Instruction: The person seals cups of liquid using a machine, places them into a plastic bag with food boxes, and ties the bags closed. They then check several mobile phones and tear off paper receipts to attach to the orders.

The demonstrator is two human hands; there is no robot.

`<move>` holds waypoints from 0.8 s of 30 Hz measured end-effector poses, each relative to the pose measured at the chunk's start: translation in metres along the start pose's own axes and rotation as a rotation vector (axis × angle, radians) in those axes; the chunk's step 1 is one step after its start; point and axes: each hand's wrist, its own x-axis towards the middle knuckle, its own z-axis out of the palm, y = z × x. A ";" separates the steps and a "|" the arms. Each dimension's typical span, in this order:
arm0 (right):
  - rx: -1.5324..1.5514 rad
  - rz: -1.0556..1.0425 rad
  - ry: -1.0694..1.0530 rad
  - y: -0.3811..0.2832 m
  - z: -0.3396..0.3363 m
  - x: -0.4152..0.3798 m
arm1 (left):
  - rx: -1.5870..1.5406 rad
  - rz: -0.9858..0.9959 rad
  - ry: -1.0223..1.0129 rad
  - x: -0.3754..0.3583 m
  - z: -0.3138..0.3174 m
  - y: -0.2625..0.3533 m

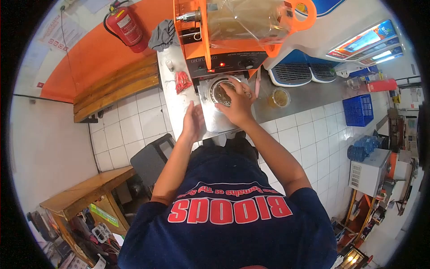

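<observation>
Head view: at a steel counter (pixel 309 96), a person in a dark printed shirt works at an orange cup-sealing machine (pixel 224 31). The right hand (pixel 237 102) lies spread over the top of a cup (pixel 220 93) seated in the round opening of the machine's metal tray (pixel 215 119), fingers curled down on the rim; how firmly it grips cannot be told. The left hand (pixel 193 122) rests open and flat against the tray's left edge, holding nothing. The cup sits at the far middle of the tray, just under the machine's black control panel (pixel 224 62).

The cup looks like thin, light plastic, likely to flex or buckle if squeezed and slippery if wet; its rim, stiffened by the ring that carries it, seems the safest place to take hold, from above with spread fingers.

Right of the tray stands a second cup of amber liquid (pixel 280 97); a red packet (pixel 182 81) lies to the left, a fire extinguisher (pixel 126 26) farther left on the wall.
</observation>
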 end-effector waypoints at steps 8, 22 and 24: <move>0.078 0.077 -0.081 0.001 -0.012 0.012 | -0.435 -0.257 -0.274 0.000 0.022 0.006; 0.381 -0.034 0.233 0.000 -0.037 -0.004 | -0.392 -0.239 -0.232 0.020 -0.001 -0.029; 0.619 0.027 0.290 0.002 -0.041 -0.014 | -0.217 -0.245 -0.255 0.012 -0.005 -0.044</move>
